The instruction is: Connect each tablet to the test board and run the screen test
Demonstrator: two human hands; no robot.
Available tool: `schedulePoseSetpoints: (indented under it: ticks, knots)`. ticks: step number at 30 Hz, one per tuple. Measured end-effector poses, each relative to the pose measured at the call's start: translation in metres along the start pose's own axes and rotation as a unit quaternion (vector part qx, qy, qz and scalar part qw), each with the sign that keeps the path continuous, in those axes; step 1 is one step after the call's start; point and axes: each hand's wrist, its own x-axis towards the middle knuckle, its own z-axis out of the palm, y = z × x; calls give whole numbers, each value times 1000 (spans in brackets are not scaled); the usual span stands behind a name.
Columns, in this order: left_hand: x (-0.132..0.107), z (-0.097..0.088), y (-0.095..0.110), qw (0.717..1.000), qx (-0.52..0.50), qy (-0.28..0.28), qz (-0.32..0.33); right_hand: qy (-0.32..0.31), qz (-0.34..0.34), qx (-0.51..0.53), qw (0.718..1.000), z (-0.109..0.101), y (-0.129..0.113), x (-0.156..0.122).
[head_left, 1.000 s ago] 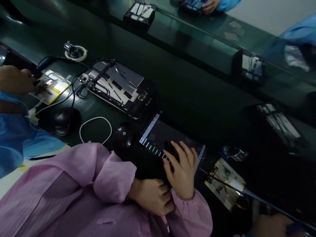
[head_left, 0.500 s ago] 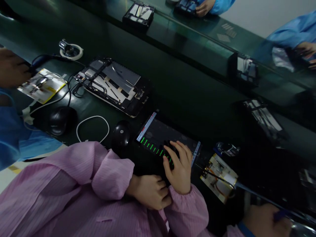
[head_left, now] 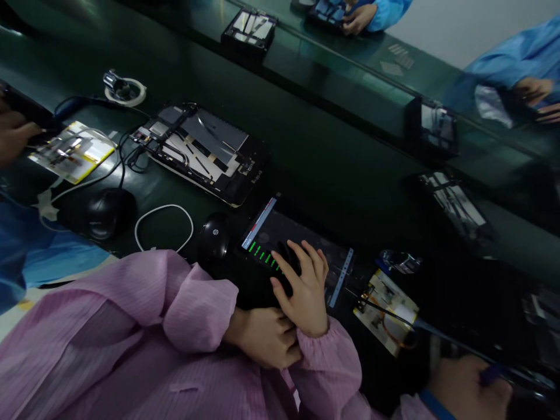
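Observation:
A tablet point(head_left: 301, 230) lies face up on the dark bench, its lit screen showing a column of green text. Over that screen spreads my right hand point(head_left: 304, 286), fingers apart and holding nothing; whether its fingertips touch the glass I cannot tell. Below the tablet, my left hand point(head_left: 266, 338) rests in a loose fist against my right cuff, its palm hidden. Nearest the tablet's left edge is a black computer mouse point(head_left: 214, 236). A black cable runs from the tablet's right side across a yellow-edged battery pack point(head_left: 387, 312).
An opened tablet point(head_left: 201, 151) with exposed insides lies beyond the mouse. Left of it are another mouse point(head_left: 109, 213), a white cable loop point(head_left: 164, 227) and a second battery pack point(head_left: 74, 151). Co-workers' hands show at both sides and across the bench, near several black-framed units.
My right hand has slid left across the screen, uncovering its right part and covering more green text. My left hand has barely moved. A co-worker's hand at far left has shifted.

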Motion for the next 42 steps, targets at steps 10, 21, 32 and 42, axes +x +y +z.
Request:
schedulePoseSetpoints:
  ticks: [10, 21, 32, 42]
  knots:
    - [24, -64, -6, 992, -52, -63, -94, 195, 100, 53, 974, -20, 7, -23]
    - [-15, -117, -54, 907, 183, -112, -363, -35, 120, -14, 992, -28, 32, 110]
    - [-61, -86, -64, 898, 170, 14, -406, -88, 48, -110, 989, 17, 20, 152]
    - [-68, -78, -61, 894, 160, 67, -413, 15, 22, 15, 1000, -1, -13, 59]
